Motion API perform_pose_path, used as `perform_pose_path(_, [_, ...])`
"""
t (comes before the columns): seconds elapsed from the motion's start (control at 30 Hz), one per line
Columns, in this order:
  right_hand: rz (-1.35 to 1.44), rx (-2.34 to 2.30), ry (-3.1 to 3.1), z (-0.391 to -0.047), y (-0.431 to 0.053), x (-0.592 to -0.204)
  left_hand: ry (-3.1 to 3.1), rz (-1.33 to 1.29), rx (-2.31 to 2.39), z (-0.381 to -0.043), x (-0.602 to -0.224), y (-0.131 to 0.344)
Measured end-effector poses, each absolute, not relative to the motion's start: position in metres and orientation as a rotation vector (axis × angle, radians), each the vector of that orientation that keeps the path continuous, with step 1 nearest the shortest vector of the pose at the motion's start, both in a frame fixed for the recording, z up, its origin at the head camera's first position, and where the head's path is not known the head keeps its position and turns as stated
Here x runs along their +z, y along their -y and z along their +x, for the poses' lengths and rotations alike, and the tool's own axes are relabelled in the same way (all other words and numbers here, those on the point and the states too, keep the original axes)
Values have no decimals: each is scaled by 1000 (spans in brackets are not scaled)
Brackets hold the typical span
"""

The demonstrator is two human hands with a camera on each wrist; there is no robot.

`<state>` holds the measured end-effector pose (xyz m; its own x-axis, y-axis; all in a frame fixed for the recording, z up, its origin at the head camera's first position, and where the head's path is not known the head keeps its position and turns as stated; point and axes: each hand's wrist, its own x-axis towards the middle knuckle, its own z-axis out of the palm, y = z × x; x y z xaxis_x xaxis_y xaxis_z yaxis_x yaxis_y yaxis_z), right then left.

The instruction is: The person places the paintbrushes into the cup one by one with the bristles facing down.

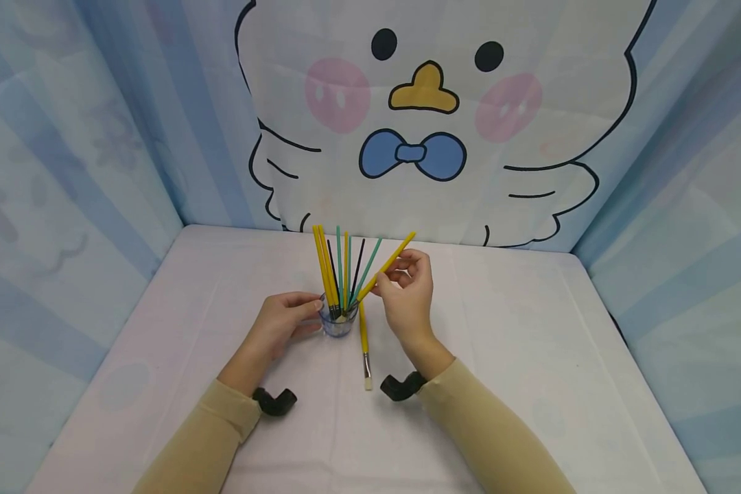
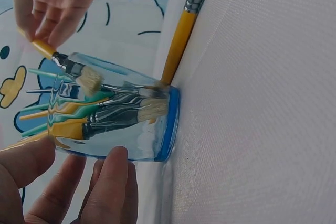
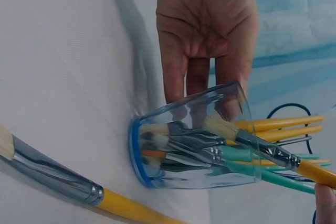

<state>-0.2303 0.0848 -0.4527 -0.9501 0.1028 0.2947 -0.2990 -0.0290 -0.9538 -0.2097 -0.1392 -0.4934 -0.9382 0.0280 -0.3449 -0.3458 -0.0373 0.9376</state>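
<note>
A clear cup (image 1: 337,329) with a blue base stands on the table, holding several paintbrushes (image 1: 323,267) with yellow, teal and dark handles, bristles down. My left hand (image 1: 284,319) holds the cup from its left side, thumb near the rim and fingers along the wall. On the cup's other side my right hand (image 1: 410,298) pinches a yellow paintbrush (image 1: 396,256) by its handle. That brush slants, its pale bristles (image 2: 89,81) at the cup's mouth. Another yellow paintbrush (image 1: 363,336) lies on the table just right of the cup, bristles toward me.
A pale cloth covers the table (image 1: 506,357). Behind it hangs a curtain (image 1: 420,199) printed with a cartoon bird, and striped blue curtains (image 1: 55,206) close in the sides. A black curved piece (image 1: 276,402) sits at each wrist.
</note>
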Motion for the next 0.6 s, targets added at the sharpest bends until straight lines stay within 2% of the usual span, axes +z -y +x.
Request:
perform_pose_path(0.3, [201,2106,2058,-229,-79,-461,-1982,-312,2073,-209,-494,140])
perform_pose_path(0.6, [231,2133,2114,-218,-76,-447,-1970,-314,2078,-209,-495,140])
